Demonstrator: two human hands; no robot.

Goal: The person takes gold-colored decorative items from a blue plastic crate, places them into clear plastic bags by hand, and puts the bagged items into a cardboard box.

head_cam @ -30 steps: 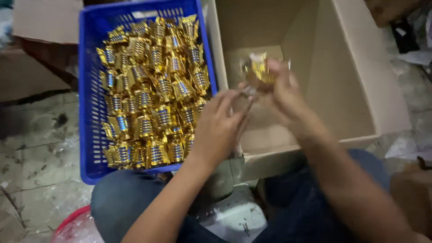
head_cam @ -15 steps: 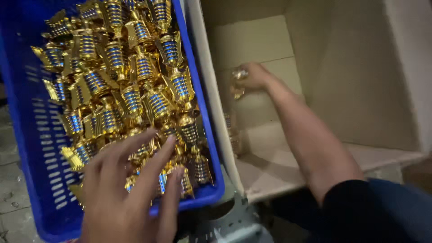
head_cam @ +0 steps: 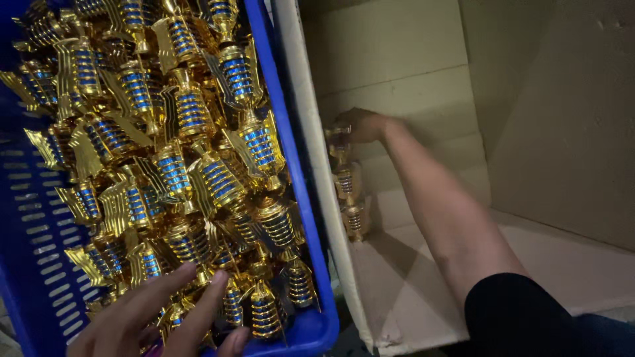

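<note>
- Two containers fill the view side by side: a blue plastic crate (head_cam: 311, 218) and, touching its side, an open cardboard box (head_cam: 562, 132).
- Inside the crate lies a heap of gold trophy pieces (head_cam: 192, 152) with blue bands, pointing in many directions.
- At the near edge of the crate, the left hand (head_cam: 159, 317) rests on this heap with its fingers spread apart; it touches the pieces under it but is not closed on any.
- Just ahead of its fingertips, the nearest pieces lie with their long axis running away from the hand.
- Deep in the box, the right hand (head_cam: 360, 125) is curled against the wall next to the crate.
- Just below this hand, toward the person, a row of gold pieces (head_cam: 347, 188) stands along the same wall; the hand seems to hold the top one, but whether it is clamped I cannot tell.
</note>
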